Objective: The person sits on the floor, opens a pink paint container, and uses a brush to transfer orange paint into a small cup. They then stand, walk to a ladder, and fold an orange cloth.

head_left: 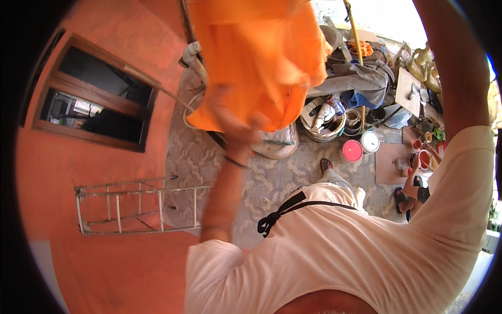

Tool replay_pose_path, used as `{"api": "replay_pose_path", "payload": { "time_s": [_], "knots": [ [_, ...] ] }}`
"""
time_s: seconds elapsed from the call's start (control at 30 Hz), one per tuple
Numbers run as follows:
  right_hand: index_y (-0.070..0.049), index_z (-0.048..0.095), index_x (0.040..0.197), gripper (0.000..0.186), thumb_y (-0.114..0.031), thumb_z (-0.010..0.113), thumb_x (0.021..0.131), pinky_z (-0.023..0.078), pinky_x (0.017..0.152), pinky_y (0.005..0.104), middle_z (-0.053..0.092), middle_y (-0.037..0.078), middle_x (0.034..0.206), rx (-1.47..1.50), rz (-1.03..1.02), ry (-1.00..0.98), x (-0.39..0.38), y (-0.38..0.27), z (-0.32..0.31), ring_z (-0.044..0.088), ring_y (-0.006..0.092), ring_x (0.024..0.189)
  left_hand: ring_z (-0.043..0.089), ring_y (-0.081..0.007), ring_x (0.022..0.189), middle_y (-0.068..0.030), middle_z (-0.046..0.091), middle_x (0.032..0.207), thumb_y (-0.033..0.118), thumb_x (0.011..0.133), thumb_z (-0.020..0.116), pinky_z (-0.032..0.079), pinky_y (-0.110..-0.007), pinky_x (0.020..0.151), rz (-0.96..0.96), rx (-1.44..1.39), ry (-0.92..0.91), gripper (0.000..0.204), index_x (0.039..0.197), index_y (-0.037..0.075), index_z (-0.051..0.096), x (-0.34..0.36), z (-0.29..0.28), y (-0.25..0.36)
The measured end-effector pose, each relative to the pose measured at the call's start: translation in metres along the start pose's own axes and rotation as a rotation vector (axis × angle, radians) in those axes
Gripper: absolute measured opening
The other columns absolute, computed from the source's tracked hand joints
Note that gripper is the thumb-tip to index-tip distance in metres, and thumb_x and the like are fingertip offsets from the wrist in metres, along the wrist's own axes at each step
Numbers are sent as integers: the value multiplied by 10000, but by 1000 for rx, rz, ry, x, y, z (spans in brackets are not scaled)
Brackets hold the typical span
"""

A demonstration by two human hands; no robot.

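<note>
1. Head view: the orange cloth (pixel 261 63) fills the upper middle, hanging in loose folds, its top cut off by the edge.
2. The left hand (pixel 239 133) is at the cloth's lower edge, with a dark band (pixel 235 161) on the wrist; it is motion-blurred, so I cannot tell whether its fingers are clamped on the fabric or apart.
3. The right arm (pixel 456 68) rises well to the right of the cloth and leaves the view at the top; the right hand is out of sight, so its state cannot be told.
4. Left of the cloth, a wood-framed window (pixel 97 99) sits in an orange wall; below and left is a ladder (pixel 160 212).
5. Right of the cloth are a yellow pole (pixel 357 42) and grey fabric (pixel 355 78).
6. Below and right of the cloth are a filled bucket (pixel 320 137), a red lid (pixel 352 150) and a white lid (pixel 370 142).
7. Farther right of it, another person's hand (pixel 415 163) is near a red container (pixel 424 158).
</note>
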State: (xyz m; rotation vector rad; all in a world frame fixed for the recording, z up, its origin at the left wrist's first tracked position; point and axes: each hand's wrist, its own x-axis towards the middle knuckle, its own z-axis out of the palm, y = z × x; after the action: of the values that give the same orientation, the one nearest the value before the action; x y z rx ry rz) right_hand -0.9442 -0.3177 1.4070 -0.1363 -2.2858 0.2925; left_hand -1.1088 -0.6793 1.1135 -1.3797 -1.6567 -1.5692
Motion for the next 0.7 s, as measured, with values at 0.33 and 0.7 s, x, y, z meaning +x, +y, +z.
{"api": "replay_pose_path", "payload": {
  "time_s": [0.33, 0.7],
  "knots": [
    [-31, 704, 1237, 334, -236, 705, 974, 543, 938, 383, 689, 136, 1178, -150, 186, -71, -74, 80, -19, 653, 238, 1097, 645, -178, 935, -86, 653, 1058, 175, 1028, 689, 528, -310, 821, -242, -402, -221, 236, 1163, -17, 716, -30, 83, 37],
    [-45, 679, 1291, 424, -313, 729, 966, 514, 996, 371, 652, 129, 1297, -280, 500, -519, -191, 162, -25, 616, 226, 1204, 735, -136, 945, -98, 750, 1089, 275, 1084, 600, 603, -275, 818, -828, -1099, -495, 367, 1217, -60, 670, 124, -31, 75]
  ]
}}
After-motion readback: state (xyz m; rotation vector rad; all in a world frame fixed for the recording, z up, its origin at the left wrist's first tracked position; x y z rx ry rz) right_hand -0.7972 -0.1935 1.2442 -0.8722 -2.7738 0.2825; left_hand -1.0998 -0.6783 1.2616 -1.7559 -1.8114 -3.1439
